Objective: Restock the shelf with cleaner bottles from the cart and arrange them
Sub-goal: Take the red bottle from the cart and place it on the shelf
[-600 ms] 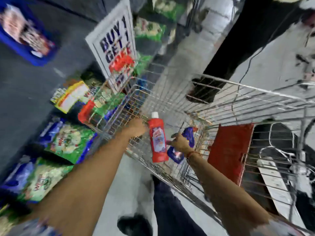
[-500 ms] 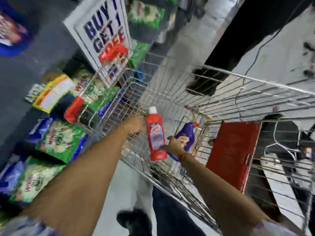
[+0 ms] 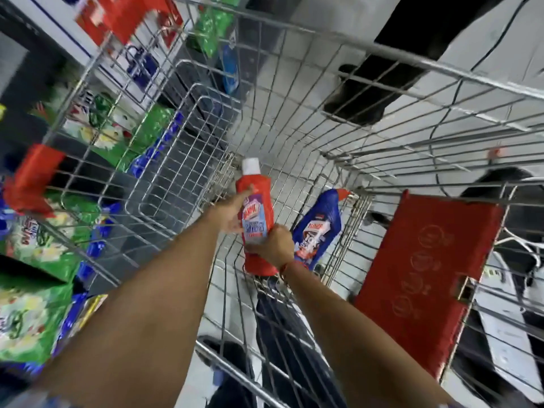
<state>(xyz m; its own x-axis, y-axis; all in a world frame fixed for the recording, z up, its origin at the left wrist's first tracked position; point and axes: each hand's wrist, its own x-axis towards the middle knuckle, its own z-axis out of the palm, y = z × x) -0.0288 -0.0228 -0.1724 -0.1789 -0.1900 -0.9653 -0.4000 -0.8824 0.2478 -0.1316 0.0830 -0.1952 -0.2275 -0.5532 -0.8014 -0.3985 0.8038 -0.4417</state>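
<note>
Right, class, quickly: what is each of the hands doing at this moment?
Left hand: open, fingers against the red bottle.
Right hand: closed around the red bottle's lower part.

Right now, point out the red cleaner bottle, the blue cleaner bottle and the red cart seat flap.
red cleaner bottle (image 3: 255,219): head view, on its label.
blue cleaner bottle (image 3: 319,228): head view, on its body, near the label.
red cart seat flap (image 3: 426,275): head view, middle of the panel.

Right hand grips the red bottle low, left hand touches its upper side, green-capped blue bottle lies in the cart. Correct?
One error: the blue bottle has a red cap, not green, per the head view. The rest holds: right hand low on the red bottle, left hand at its upper side, inside the cart.
</note>
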